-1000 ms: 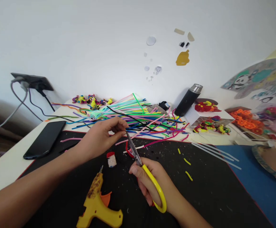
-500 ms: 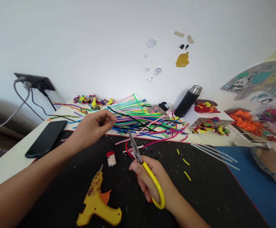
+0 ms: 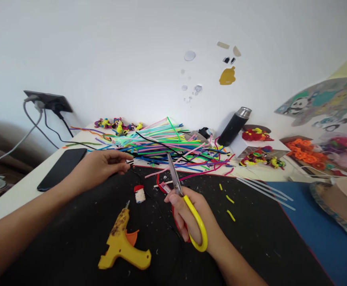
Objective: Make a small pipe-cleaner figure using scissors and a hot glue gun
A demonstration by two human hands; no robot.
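Right hand [image 3: 191, 216] clamped on scissors [image 3: 189, 201], I'm pointing them away, probably for safety. I can't tell if my left hand [image 3: 100, 166] is pinching dark bits [image 3: 130, 162].

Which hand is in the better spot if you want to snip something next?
Probably the right hand: its fingers already hold the scissors, with the blades pointing forward. The left hand has none; its fingers are at a tiny black-and-white piece, though I can't tell if it's held.
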